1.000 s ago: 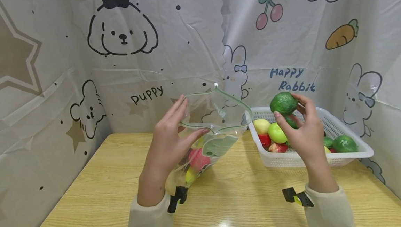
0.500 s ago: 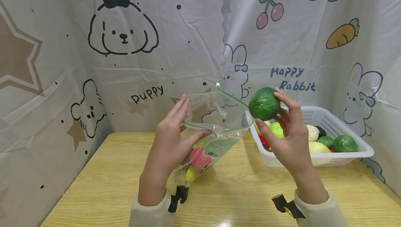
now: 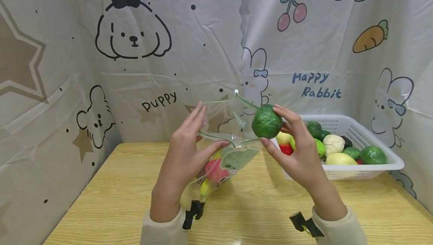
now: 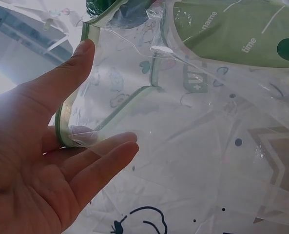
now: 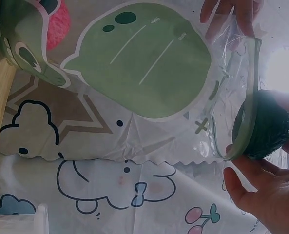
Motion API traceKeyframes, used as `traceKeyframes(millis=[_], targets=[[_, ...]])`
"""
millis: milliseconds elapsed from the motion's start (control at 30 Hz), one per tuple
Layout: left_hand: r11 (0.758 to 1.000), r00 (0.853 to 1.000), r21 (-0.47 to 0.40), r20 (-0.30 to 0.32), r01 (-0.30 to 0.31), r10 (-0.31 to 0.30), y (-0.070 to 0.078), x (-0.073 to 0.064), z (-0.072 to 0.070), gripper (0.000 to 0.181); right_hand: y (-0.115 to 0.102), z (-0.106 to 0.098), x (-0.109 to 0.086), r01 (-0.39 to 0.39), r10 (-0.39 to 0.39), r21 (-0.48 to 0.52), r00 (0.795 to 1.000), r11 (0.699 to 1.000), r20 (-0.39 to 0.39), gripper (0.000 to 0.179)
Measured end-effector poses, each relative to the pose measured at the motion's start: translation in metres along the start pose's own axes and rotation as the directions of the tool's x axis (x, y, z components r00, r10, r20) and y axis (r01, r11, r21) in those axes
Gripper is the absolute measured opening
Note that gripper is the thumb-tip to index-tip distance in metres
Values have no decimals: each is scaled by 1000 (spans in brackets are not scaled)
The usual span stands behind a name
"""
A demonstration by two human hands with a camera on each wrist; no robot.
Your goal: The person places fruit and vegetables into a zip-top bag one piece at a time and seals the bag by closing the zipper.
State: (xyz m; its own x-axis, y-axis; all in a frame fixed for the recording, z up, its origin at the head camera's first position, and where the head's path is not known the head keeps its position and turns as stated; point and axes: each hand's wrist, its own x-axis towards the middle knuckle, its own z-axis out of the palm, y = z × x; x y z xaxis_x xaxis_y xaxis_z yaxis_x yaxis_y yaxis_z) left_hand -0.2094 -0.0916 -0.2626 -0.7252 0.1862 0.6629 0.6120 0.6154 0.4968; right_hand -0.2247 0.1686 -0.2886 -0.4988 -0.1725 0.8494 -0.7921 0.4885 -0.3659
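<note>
A clear zip bag (image 3: 221, 121) with a green-edged mouth and green print stands wide-mouthed in the middle. Low inside it show a pinkish-red round fruit (image 3: 216, 170) and a yellow piece (image 3: 205, 188). My left hand (image 3: 182, 151) holds the mouth's left side, thumb along the near rim and fingers at the far one; the left wrist view shows the thumb (image 4: 81, 61) on the green edge. With fingertips and thumb, my right hand (image 3: 299, 149) grips a round, dark green, wrinkled fruit (image 3: 267, 121) at the mouth's right side. Its side overlaps the rim in the right wrist view.
At the right, a white perforated basket (image 3: 355, 173) holds several fruits and vegetables, among them a dark green one (image 3: 373, 155), a cream round one (image 3: 334, 144) and a yellow oval (image 3: 341, 159). A printed cloth (image 3: 203, 49) hangs behind the wooden table (image 3: 111, 200).
My right hand has carried the dark green fruit leftward from over the basket to the bag's mouth. The left hand and the bag have barely moved.
</note>
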Motion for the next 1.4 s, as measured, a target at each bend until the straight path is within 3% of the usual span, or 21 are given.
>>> traceKeyframes(millis=[500, 1167, 1400], targets=[[1000, 1000, 15, 21, 5, -5, 1, 1, 0, 91, -1, 0, 0, 1, 1, -63, 1000, 998, 26, 76], [1000, 1000, 11, 1, -12, 12, 0, -1, -2, 91, -2, 2, 0, 40, -41, -50, 999, 998, -5, 59], [1000, 1000, 10, 3, -11, 11, 1, -1, -3, 88, -2, 0, 1, 59, -59, -58, 998, 997, 13, 45]])
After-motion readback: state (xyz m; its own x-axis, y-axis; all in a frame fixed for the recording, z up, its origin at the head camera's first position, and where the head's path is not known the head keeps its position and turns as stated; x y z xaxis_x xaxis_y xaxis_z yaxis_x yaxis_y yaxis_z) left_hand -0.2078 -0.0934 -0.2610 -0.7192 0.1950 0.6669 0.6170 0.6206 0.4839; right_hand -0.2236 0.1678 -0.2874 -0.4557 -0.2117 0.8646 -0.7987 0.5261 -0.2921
